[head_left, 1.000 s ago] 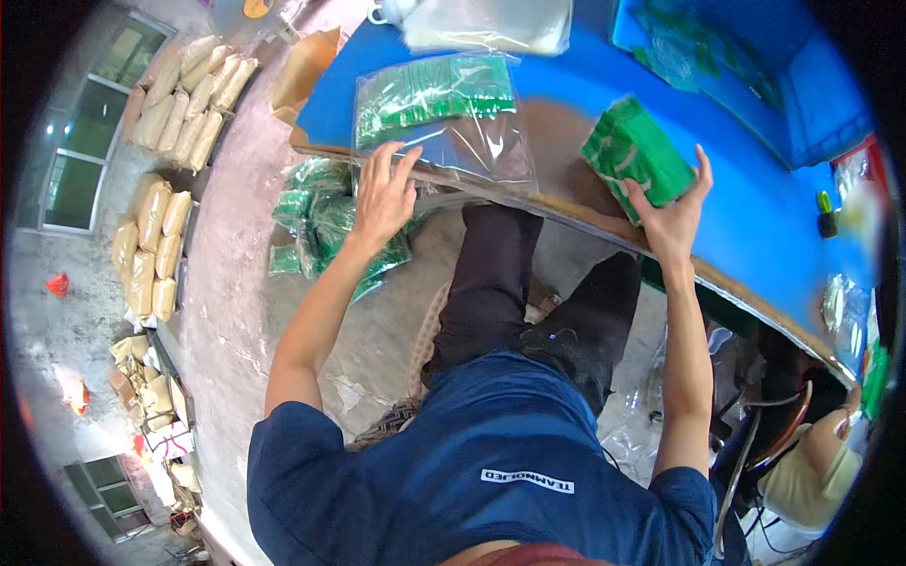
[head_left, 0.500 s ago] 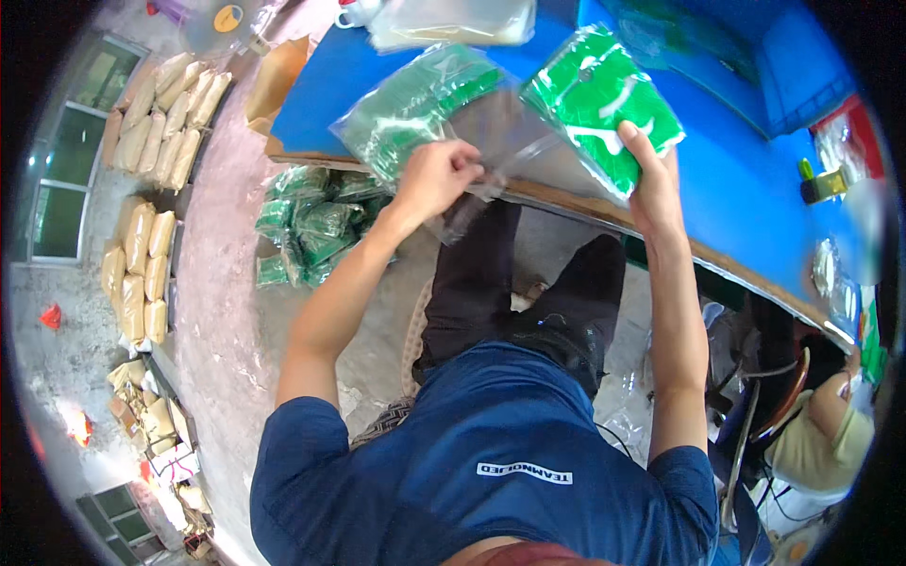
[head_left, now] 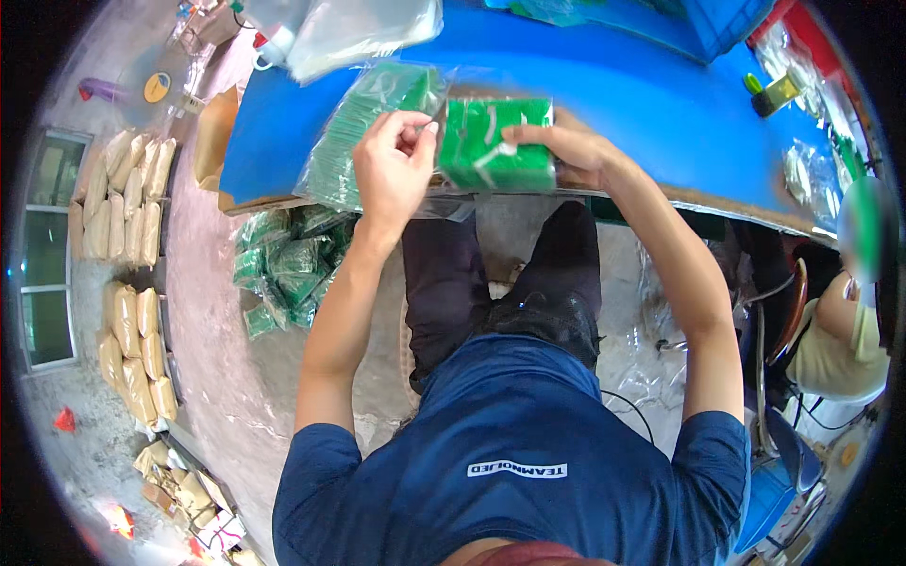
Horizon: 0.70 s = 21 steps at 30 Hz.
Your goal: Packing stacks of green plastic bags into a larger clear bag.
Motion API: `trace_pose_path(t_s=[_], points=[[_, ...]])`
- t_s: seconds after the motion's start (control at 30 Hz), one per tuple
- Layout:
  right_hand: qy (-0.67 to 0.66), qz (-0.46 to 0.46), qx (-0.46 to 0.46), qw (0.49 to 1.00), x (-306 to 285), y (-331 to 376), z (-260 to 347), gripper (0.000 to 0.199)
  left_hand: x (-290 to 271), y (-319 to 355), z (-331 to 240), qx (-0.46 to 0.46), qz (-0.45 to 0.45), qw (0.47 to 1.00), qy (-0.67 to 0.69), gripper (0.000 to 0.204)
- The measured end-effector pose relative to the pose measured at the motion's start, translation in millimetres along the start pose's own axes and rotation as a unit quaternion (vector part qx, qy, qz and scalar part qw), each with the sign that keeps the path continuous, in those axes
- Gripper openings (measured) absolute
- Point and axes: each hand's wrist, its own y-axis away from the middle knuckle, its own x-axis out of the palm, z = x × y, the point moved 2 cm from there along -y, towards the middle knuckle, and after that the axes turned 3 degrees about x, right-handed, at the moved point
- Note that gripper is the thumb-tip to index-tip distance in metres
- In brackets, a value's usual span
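My right hand (head_left: 578,151) grips a bright green flat packet (head_left: 495,165) in shiny clear wrapping, thumb on its upper face and fingers at its right edge. The packet is held over the front edge of the blue tabletop. Close to its left side is my left hand (head_left: 392,170), fingers curled and thumb tip pressed in; what they pinch, if anything, cannot be made out. Behind that hand, a clear plastic bag (head_left: 332,151) full of stacked green packets lies on the table, partly covered by the fingers.
A pile of clear sheets or bags (head_left: 363,33) lies at the far left of the blue table (head_left: 604,90). A blue bin (head_left: 722,28) stands far right. More green bagged packs (head_left: 293,264) sit on the floor at left. Another person (head_left: 838,344) sits at right.
My right hand has brought the green packet left and turned it more level, next to my left hand. The left hand has left the loose clear film at the table edge. The view has shifted.
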Motion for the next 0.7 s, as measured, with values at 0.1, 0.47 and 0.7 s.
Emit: trace_pose_path(t_s=[0.1,0.47,0.7], points=[[-0.071,-0.059,-0.098,0.991,8.5,-15.5,-1.3,0.057,11.4,-1.5,-25.1,0.101,-0.016,0.992,-0.075,0.007],[-0.028,-0.216,-0.216,0.952,31.2,-4.9,-36.1,0.084,25.7,7.6,-37.9,0.067,0.0,0.992,-0.104,0.007],[-0.184,-0.086,-0.151,0.968,56.0,-45.1,1.3,0.036,24.7,-0.7,-32.3,0.081,-0.043,0.992,-0.083,0.007]])
